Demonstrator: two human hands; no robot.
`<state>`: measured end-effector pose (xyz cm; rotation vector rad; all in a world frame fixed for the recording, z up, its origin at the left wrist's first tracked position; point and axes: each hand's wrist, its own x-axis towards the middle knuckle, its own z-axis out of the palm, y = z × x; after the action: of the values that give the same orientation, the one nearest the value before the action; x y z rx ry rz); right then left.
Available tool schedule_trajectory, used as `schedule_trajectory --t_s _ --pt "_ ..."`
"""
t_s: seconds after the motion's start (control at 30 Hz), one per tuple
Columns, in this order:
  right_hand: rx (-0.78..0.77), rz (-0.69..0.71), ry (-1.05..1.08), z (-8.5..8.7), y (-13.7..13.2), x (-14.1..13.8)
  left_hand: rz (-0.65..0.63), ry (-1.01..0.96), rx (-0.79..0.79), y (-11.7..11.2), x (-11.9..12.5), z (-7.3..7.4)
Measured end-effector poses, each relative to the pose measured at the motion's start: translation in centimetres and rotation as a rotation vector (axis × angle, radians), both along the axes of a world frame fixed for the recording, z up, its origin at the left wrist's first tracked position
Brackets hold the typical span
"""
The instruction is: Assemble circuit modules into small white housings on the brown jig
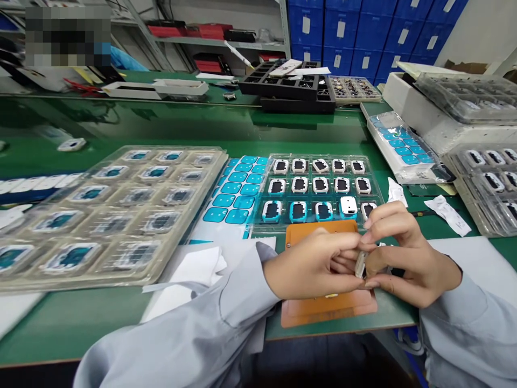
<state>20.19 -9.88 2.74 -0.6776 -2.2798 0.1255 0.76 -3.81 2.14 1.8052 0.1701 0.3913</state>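
Note:
My left hand (311, 264) and my right hand (410, 253) meet above an orange silicone mat (329, 312). Between their fingertips they pinch a small white plastic part (359, 265), seen edge-on and partly hidden by my fingers. Just beyond my hands lies a clear plastic tray (319, 186) holding rows of small rectangular casings with dark centres. Several casings in its front row have cyan film around them, and one white piece (348, 206) sits near my right fingers. A sheet of cyan rounded stickers (236, 194) lies left of that tray.
A large stacked clear tray of cyan-and-grey parts (113, 215) fills the left of the green bench. Crumpled white paper (446, 214) and another parts tray (487, 183) lie right. Black trays (286, 89) and blue bins (363, 37) stand behind.

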Motion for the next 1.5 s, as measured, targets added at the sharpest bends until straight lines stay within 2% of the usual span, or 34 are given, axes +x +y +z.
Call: schedule_trajectory --t_s 0.27,0.33,0.53,0.77,0.93,1.17,1.37,1.5 --pt "-0.030 0.015 -0.006 0.2 -0.1 0.1 0.007 -0.028 -0.033 -0.1 0.1 0.2" --pt "-0.038 0.017 -0.009 0.3 -0.1 0.1 0.000 -0.030 -0.106 -0.1 0.2 0.3" --pt "-0.035 0.055 -0.005 0.8 -0.2 0.1 -0.054 0.060 -0.477 0.0 0.2 0.5" --pt "-0.001 0.027 -0.007 0.6 0.0 0.2 -0.033 0.066 -0.572 0.0 0.1 0.5" --pt "0.011 -0.007 0.007 0.3 0.0 0.5 -0.008 0.045 -0.536 -0.1 0.0 0.4" --pt "-0.054 0.050 0.125 0.3 0.1 0.6 0.019 -0.019 -0.441 -0.2 -0.1 0.0" --pt "-0.218 -0.075 0.337 -0.3 -0.1 0.1 0.083 -0.023 -0.154 -0.4 -0.3 0.0" --pt "-0.236 -0.107 0.384 -0.7 -0.1 -0.3 0.096 0.005 -0.019 -0.4 -0.3 0.2"
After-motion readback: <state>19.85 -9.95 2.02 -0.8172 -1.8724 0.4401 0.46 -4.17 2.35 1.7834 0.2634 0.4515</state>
